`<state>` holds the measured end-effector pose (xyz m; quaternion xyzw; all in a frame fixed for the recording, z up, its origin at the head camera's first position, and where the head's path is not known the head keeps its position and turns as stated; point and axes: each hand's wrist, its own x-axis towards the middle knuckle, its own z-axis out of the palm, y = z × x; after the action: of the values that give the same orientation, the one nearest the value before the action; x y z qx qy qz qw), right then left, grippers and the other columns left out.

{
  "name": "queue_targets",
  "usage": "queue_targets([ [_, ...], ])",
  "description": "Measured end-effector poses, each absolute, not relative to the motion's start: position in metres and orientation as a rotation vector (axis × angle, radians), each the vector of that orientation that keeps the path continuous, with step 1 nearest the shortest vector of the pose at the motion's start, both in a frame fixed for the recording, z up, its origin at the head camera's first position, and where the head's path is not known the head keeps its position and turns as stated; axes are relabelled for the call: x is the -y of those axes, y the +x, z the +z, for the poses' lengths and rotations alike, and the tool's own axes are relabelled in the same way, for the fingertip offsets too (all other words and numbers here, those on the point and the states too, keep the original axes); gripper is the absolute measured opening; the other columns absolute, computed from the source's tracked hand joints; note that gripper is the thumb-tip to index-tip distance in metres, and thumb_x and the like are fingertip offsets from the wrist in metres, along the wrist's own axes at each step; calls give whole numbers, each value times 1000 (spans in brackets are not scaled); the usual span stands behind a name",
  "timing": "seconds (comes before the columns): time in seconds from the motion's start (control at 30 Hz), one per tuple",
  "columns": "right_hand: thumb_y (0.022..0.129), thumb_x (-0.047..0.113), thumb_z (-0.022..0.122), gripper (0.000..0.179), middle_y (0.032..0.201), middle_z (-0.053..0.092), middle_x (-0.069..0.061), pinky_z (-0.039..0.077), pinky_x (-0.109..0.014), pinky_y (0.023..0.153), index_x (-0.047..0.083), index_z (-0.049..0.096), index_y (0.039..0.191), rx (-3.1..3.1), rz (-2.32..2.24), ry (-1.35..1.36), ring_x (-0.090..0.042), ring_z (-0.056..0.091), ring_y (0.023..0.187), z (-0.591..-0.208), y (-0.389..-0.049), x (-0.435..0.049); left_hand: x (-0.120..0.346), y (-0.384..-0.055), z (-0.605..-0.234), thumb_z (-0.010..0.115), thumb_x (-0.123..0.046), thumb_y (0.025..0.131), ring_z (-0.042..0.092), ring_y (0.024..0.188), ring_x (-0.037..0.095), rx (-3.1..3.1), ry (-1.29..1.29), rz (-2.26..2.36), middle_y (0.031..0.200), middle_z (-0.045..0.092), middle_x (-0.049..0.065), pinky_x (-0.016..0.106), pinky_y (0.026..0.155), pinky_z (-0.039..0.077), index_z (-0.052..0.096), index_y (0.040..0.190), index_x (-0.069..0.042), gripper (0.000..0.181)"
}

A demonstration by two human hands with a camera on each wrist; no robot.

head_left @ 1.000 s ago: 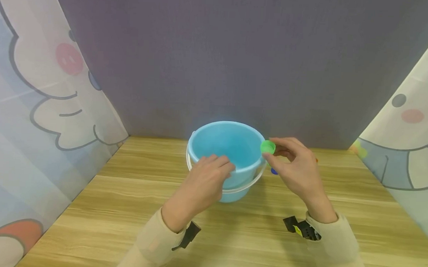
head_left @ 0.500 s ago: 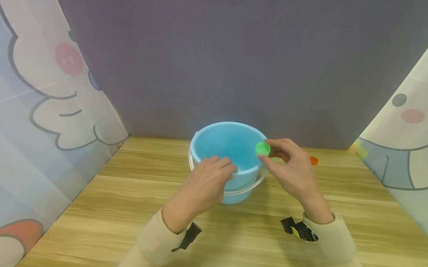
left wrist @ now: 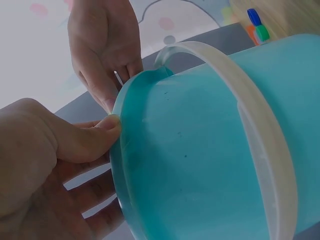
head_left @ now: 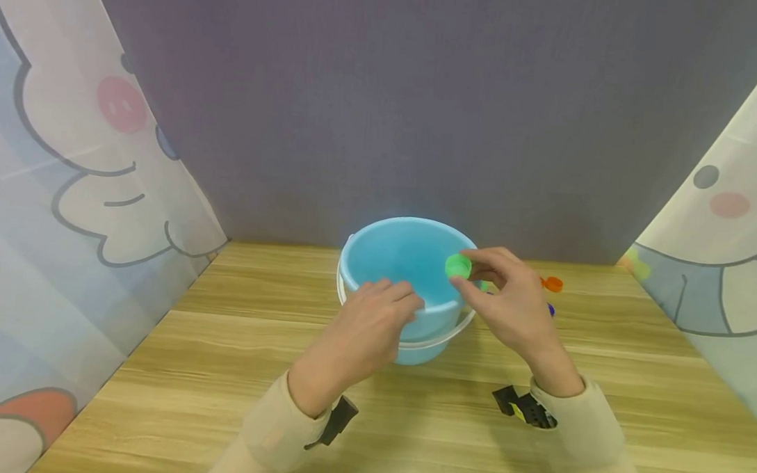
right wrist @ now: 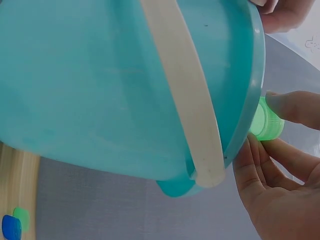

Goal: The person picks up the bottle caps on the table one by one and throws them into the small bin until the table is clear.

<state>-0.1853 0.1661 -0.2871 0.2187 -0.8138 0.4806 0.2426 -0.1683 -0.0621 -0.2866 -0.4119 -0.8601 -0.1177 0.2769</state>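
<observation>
A light blue plastic bucket [head_left: 430, 327] with a white carrying handle [left wrist: 252, 107] stands on the wooden table. My left hand [head_left: 372, 323] holds its near rim: in the left wrist view the thumb lies on the outside and the fingers reach over to the inner side. Above the bucket's right rim, my right hand [head_left: 513, 297] pinches a bright green bottle cap [head_left: 458, 266] between thumb and fingers. The right wrist view shows the cap [right wrist: 271, 122] with its ribbed side, partly behind the bucket rim. The bucket's bottom inside is hidden.
On the table right of the bucket lie an orange cap [head_left: 553, 284] and a blue cap [head_left: 550, 310], partly behind my right hand. A green cap [right wrist: 21, 218] lies by a blue one in the right wrist view. A grey panel [head_left: 382, 125] rises behind the table.
My right hand has moved left with the green cap, further over the bucket's rim. The bucket has shifted slightly right and nearer, with my left hand on it. The orange cap is more visible.
</observation>
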Motion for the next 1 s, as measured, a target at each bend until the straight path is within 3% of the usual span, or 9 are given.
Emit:
queue_targets([
  [0.4,89,9,77,35,110,65,-7,56,-26,87,1,70,122,2263,1284,588,-15,66,92,-289,-186,-161,60,-165,-285,77,-3,85,58,79,19,2326,-1128,-303,94,66,-1,28,68,44,72,104,-9,20],
  [1.0,88,7,77,35,108,66,-8,52,-15,85,0,70,122,2277,1246,600,-19,67,91,-290,-188,-158,59,-162,-285,77,0,83,57,79,19,2314,-1150,-311,92,65,-1,28,68,44,72,102,-9,22],
])
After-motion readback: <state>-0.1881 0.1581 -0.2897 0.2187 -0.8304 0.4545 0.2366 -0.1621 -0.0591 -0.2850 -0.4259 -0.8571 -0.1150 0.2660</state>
